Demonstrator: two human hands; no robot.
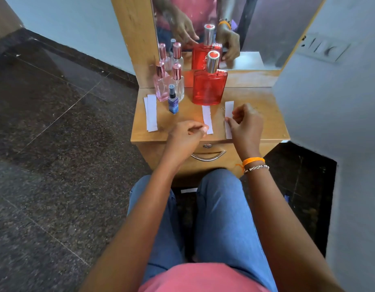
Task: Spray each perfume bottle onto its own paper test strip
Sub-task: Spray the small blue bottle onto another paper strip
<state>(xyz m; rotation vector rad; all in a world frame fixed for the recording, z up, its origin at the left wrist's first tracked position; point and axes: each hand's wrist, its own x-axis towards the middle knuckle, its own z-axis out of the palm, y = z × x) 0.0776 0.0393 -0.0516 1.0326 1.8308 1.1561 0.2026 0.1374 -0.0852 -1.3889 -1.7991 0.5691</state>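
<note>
The right hand point(246, 123) covers part of the white paper test strip on the right point(229, 114), so only the strip's far end and a sliver of its near end show. Whether the fingers pinch it or merely lie curled over it cannot be told. The left hand point(187, 133) has its fingers curled, fingertips touching the near end of the middle white paper strip point(207, 121); a true pinch is not plain here either.

Both strips lie flat on the wooden dresser top point(182, 114), with the large red rectangular glass bottle with a silver cap point(209, 85) at twelve o'clock from the middle strip. At ten o'clock from the left hand stand a small blue spray bottle point(173, 102), a clear glass bottle with a pink cap point(178, 83) and a pink square bottle point(161, 85). A stack of spare white strips point(151, 112) lies at nine o'clock from the blue bottle.

Both forearms reach forward over blue-jeaned knees, knuckles up.
</note>
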